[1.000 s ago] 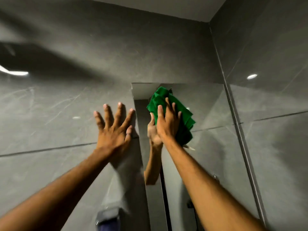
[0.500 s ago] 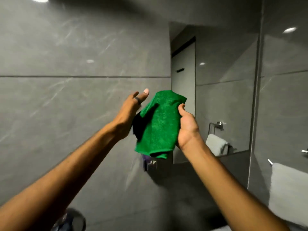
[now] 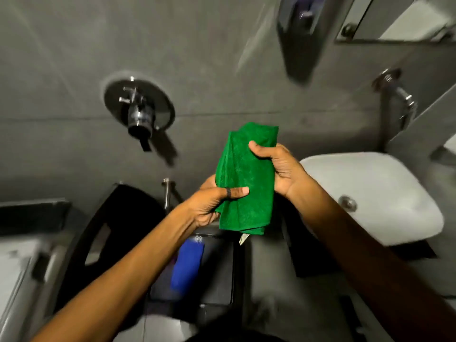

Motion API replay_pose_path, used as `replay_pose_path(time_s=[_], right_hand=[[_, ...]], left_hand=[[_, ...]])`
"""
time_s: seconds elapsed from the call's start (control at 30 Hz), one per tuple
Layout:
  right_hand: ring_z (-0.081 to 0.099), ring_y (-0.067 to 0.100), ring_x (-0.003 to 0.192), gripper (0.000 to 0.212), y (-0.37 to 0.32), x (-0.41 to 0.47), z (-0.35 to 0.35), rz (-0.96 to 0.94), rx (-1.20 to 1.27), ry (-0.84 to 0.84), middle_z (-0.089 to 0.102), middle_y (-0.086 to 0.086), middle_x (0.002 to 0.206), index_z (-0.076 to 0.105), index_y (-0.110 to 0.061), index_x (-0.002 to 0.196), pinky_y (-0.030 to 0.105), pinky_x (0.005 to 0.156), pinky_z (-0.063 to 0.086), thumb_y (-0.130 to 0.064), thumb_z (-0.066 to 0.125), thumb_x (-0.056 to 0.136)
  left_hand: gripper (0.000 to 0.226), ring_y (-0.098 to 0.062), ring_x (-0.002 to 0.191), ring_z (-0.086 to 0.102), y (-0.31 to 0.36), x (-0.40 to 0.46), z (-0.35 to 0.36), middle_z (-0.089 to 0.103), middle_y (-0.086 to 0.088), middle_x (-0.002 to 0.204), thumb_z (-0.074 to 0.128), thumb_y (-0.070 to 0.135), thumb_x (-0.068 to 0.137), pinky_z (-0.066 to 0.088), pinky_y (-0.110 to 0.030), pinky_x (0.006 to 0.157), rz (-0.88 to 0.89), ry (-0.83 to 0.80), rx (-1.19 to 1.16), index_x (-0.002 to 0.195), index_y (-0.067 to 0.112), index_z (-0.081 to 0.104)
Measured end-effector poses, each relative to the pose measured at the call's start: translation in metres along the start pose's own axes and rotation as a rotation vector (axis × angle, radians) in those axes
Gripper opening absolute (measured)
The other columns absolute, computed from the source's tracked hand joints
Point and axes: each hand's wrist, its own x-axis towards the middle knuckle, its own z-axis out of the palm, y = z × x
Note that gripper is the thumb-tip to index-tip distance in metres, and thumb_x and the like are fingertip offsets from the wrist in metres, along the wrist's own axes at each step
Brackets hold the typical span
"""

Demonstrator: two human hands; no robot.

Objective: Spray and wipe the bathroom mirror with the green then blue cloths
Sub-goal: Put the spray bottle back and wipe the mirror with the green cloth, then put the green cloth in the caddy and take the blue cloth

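Now both hands hold the green cloth (image 3: 244,178) up in the air, in front of the grey wall (image 3: 74,58). The left hand (image 3: 212,203) grips the low left side of the cloth, with the thumb lying flat across the front. There is a dark ring (image 3: 228,193) on that thumb. The right hand (image 3: 278,166) grips the top right side, with its thumb pressed on the cloth near the top. The cloth is folded and hangs down long between the two hands. A small pale tag (image 3: 243,238) pokes out at its bottom edge.

Below the hands sits a dark box (image 3: 217,272), and a blue thing (image 3: 187,265) lies on it near its left edge. It is too blurry to tell what it is. A white sink (image 3: 375,193) is just to the right of the right arm. A shiny round tap (image 3: 139,109) sticks out of the wall, up and to the left of the cloth.
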Motion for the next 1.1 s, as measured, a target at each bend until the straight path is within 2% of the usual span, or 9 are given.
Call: replay_pose_path(time_s=[0.17, 0.3, 0.47, 0.6, 0.67, 0.77, 0.83, 0.93, 1.1], right_hand=[[0.068, 0.034, 0.098, 0.050, 0.122, 0.061, -0.051, 0.175, -0.282, 0.143, 0.067, 0.024, 0.117, 0.054, 0.011, 0.131, 0.044, 0.087, 0.060, 0.019, 0.059, 0.082], [0.072, 0.014, 0.078, 0.059, 0.212, 0.100, -0.104, 0.284, -0.494, 0.101, 0.077, 0.001, 0.088, 0.058, 0.007, 0.128, 0.025, 0.076, 0.060, 0.028, 0.059, 0.073], [0.063, 0.022, 0.095, 0.052, 0.323, 0.150, -0.159, 0.338, -0.784, 0.121, 0.066, 0.012, 0.107, 0.065, 0.005, 0.120, 0.019, 0.070, 0.057, 0.021, 0.071, 0.071], [0.066, 0.003, 0.076, 0.047, 0.383, 0.175, -0.189, 0.341, -0.932, 0.075, 0.065, 0.014, 0.102, 0.066, 0.008, 0.117, 0.015, 0.068, 0.054, 0.020, 0.071, 0.072], [0.065, -0.005, 0.071, 0.046, 0.404, 0.184, -0.199, 0.321, -1.013, 0.026, 0.066, 0.015, 0.102, 0.065, 0.009, 0.118, 0.015, 0.072, 0.054, 0.017, 0.073, 0.074], [0.068, 0.020, 0.102, 0.045, 0.411, 0.184, -0.200, 0.231, -1.193, -0.010, 0.070, 0.016, 0.119, 0.069, -0.002, 0.119, 0.033, 0.099, 0.052, 0.004, 0.076, 0.075], [0.066, 0.025, 0.113, 0.042, 0.405, 0.178, -0.191, 0.156, -1.210, 0.032, 0.070, 0.014, 0.122, 0.070, -0.004, 0.118, 0.033, 0.105, 0.049, 0.001, 0.073, 0.077], [0.066, 0.028, 0.113, 0.036, 0.398, 0.165, -0.171, 0.147, -1.140, 0.039, 0.071, 0.017, 0.120, 0.068, -0.001, 0.118, 0.032, 0.105, 0.049, 0.002, 0.070, 0.082], [0.067, 0.027, 0.107, 0.031, 0.406, 0.144, -0.156, 0.174, -1.034, -0.027, 0.071, 0.022, 0.115, 0.067, 0.002, 0.118, 0.016, 0.089, 0.049, 0.004, 0.066, 0.087]], left_hand=[[0.033, -0.017, 0.082, 0.081, -0.128, 0.007, -0.074, 0.082, -0.007, 0.098, 0.066, -0.015, 0.087, 0.068, -0.036, 0.075, -0.237, 0.276, -0.091, 0.114, 0.004, 0.070], [0.037, -0.022, 0.084, 0.079, -0.227, 0.013, -0.117, 0.079, -0.011, 0.110, 0.070, -0.014, 0.085, 0.068, -0.040, 0.072, -0.428, 0.467, -0.187, 0.119, 0.001, 0.069], [0.049, -0.031, 0.091, 0.076, -0.336, 0.031, -0.168, 0.077, -0.020, 0.117, 0.078, -0.005, 0.081, 0.063, -0.043, 0.080, -0.540, 0.689, -0.231, 0.128, 0.000, 0.068], [0.047, -0.039, 0.108, 0.072, -0.387, 0.047, -0.199, 0.072, -0.023, 0.126, 0.076, -0.001, 0.086, 0.061, -0.057, 0.089, -0.581, 0.751, -0.208, 0.132, 0.001, 0.066], [0.040, -0.038, 0.111, 0.070, -0.399, 0.052, -0.214, 0.069, -0.027, 0.131, 0.072, 0.003, 0.091, 0.056, -0.057, 0.097, -0.610, 0.765, -0.081, 0.130, -0.002, 0.066], [0.032, -0.043, 0.110, 0.071, -0.393, 0.047, -0.227, 0.073, -0.029, 0.120, 0.069, 0.025, 0.095, 0.057, -0.049, 0.096, -0.683, 0.818, 0.476, 0.113, -0.001, 0.073], [0.031, -0.044, 0.112, 0.068, -0.380, 0.041, -0.232, 0.073, -0.029, 0.116, 0.064, 0.026, 0.097, 0.052, -0.046, 0.095, -0.622, 0.937, 0.749, 0.108, -0.001, 0.073], [0.037, -0.044, 0.120, 0.059, -0.361, 0.037, -0.246, 0.061, -0.028, 0.129, 0.065, 0.022, 0.093, 0.043, -0.047, 0.101, -0.519, 1.068, 0.858, 0.121, -0.001, 0.063], [0.085, -0.045, 0.136, 0.049, -0.352, 0.043, -0.280, 0.051, -0.026, 0.146, 0.077, 0.051, 0.083, 0.042, -0.052, 0.111, -0.712, 1.002, 0.970, 0.141, -0.001, 0.043]])
